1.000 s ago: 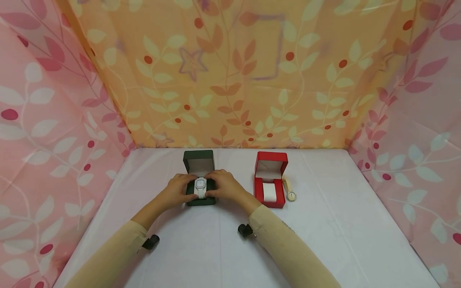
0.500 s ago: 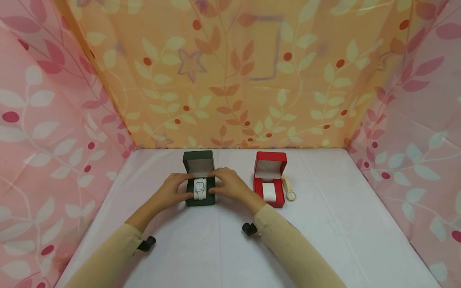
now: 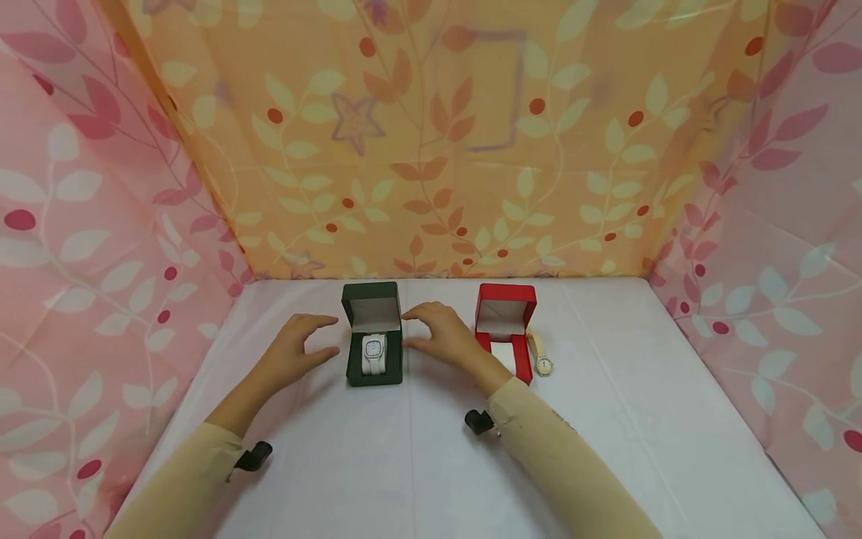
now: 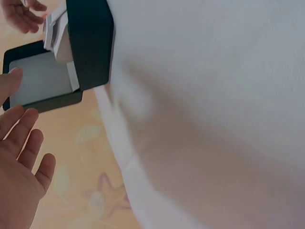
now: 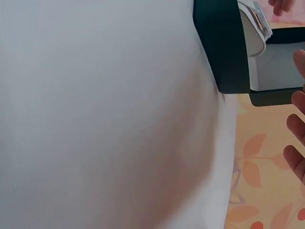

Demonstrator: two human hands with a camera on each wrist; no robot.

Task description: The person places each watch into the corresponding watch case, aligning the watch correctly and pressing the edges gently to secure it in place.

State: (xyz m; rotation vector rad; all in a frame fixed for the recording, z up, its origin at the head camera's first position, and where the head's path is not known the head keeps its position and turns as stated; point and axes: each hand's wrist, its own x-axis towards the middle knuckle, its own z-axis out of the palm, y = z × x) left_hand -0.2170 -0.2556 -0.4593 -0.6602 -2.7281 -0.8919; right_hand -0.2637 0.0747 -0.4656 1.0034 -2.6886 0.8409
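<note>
A dark green watch box [image 3: 353, 373] stands with its lid up on the white table. Inside it sits a white watch [image 3: 373, 353] with a squarish face, wrapped round a cushion. To the left of the box, my left hand [image 3: 286, 355] is held apart from it, thumb and fingers spread, holding nothing. My right hand [image 3: 447, 337] is at the box's right side, fingertips close to its edge, also holding nothing. In the left wrist view the green box [image 4: 90, 47] shows beyond my spread fingers. The right wrist view has the watch [image 5: 257, 21] at its top right.
Right of the green box, an opened red watch box [image 3: 524, 359] holds a white cushion [image 3: 501, 355], partly covered by my right wrist. A watch with a cream strap [image 3: 543, 365] lies against its right side. Patterned cloth walls [image 3: 417, 150] enclose the table's back and sides.
Both hands have left the white watch and drawn apart, the left one to the left and the right one to the right. The watch stays in the green box.
</note>
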